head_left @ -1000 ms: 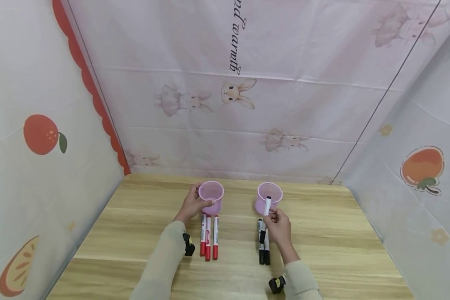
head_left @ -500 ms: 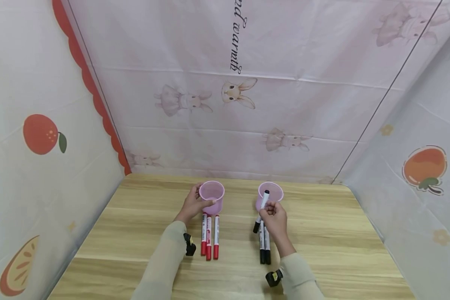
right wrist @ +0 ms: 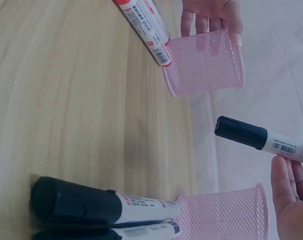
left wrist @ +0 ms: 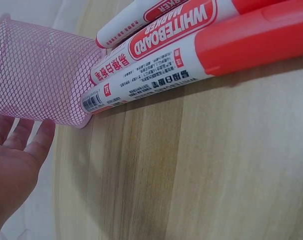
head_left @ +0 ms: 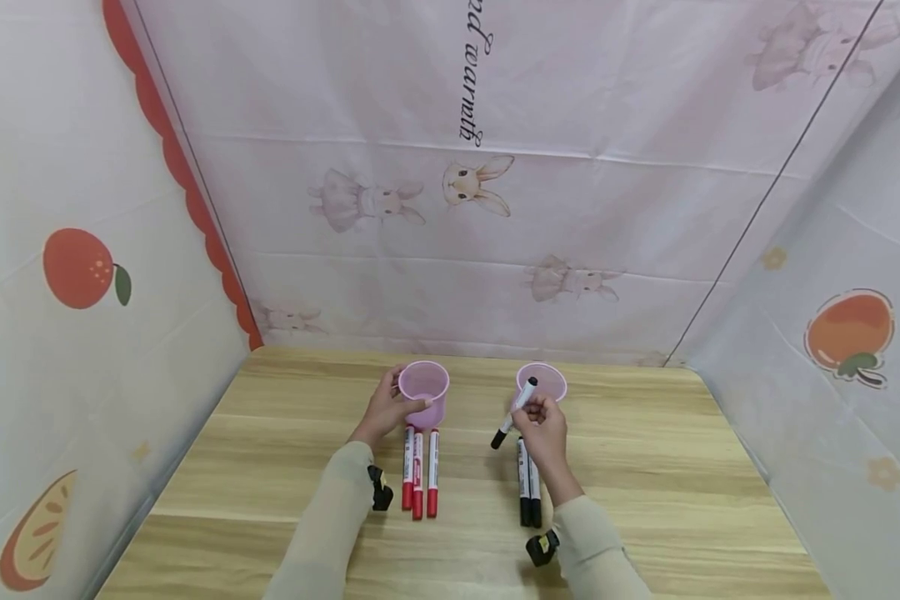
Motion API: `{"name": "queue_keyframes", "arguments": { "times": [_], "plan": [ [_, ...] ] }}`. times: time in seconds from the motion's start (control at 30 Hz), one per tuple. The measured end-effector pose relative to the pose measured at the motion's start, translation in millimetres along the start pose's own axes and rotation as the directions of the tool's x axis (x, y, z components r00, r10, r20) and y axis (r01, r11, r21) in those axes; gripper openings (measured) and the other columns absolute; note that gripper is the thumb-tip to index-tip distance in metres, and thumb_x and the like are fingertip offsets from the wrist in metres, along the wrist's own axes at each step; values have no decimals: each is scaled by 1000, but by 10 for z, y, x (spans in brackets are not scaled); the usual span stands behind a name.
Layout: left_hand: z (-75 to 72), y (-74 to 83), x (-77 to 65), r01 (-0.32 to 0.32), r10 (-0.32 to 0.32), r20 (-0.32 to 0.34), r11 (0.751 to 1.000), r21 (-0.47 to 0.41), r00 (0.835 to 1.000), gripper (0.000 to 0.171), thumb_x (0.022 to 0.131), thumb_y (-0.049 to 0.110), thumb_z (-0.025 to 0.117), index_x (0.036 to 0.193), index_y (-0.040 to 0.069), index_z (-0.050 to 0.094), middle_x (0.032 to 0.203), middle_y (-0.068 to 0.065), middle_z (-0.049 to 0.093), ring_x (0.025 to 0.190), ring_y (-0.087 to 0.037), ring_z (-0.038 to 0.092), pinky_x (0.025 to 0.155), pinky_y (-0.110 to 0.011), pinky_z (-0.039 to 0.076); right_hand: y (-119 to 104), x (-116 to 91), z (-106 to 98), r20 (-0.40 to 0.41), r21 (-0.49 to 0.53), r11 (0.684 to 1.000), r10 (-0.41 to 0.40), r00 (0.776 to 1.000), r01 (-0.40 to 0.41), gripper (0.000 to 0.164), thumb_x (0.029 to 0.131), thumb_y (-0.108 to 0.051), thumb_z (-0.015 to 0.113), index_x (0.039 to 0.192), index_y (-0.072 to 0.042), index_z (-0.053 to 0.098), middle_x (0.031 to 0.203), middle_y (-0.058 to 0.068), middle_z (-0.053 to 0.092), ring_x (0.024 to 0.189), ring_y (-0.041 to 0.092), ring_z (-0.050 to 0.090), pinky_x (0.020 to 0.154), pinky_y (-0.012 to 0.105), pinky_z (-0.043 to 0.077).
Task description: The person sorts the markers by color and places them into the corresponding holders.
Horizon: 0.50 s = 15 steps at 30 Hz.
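My left hand [head_left: 378, 412] holds a pink mesh pen cup [head_left: 437, 415], thumb across its front and fingers round its far side. Three red-capped whiteboard markers [left wrist: 141, 75] lie side by side just in front of that cup. Between thumb and fingers, my right hand [head_left: 547, 437] pinches a black-capped whiteboard marker [right wrist: 241, 133]. It is raised and slanted, its big cap pointing down to the left. Behind it in the head view stands a second pink mesh pen cup [head_left: 553, 385], partly hidden by the hand. Two more black-capped markers [head_left: 524, 483] lie below it on the table.
The wood-grain table [head_left: 645, 467] meets a pink rabbit-print cloth [head_left: 420, 292] at the back. Fruit-print cloths hang at the left [head_left: 120, 375] and right [head_left: 817, 433]. A small black wrist camera [head_left: 542, 547] sits by the right cuff.
My right hand has shifted slightly left and away from me with the black marker, which has tilted so its cap swings left, clear of the two lying markers. The left hand has stayed on its cup.
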<state>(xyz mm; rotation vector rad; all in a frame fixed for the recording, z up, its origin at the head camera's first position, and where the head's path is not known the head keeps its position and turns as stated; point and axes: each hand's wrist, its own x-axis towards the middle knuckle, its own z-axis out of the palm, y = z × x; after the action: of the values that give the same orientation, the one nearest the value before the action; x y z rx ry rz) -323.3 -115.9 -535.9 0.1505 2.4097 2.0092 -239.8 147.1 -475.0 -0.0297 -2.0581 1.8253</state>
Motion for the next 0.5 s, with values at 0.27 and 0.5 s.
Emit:
{"name": "queue_keyframes", "arguments": {
  "times": [0.27, 0.5],
  "plan": [
    [0, -7, -11, 8, -8, 6, 1000, 1, 1000, 88, 68, 18, 83, 140, 13, 33, 136, -13, 42, 124, -35, 39, 98, -52, 34, 62, 6, 43, 10, 22, 1000, 6, 1000, -6, 20, 75, 13, 61, 93, 14, 51, 84, 22, 60, 70, 13, 56, 62, 14, 48],
    [-7, 2, 5, 6, -5, 29, 1000, -17, 1000, 91, 69, 20, 83, 142, 11, 29, 138, -15, 40, 126, -36, 36, 100, -51, 32, 61, 17, 87, 4, 69, 997, -31, 999, 31, 20, 75, 15, 63, 91, 16, 51, 84, 27, 59, 70, 15, 57, 62, 14, 49]
  ]
}}
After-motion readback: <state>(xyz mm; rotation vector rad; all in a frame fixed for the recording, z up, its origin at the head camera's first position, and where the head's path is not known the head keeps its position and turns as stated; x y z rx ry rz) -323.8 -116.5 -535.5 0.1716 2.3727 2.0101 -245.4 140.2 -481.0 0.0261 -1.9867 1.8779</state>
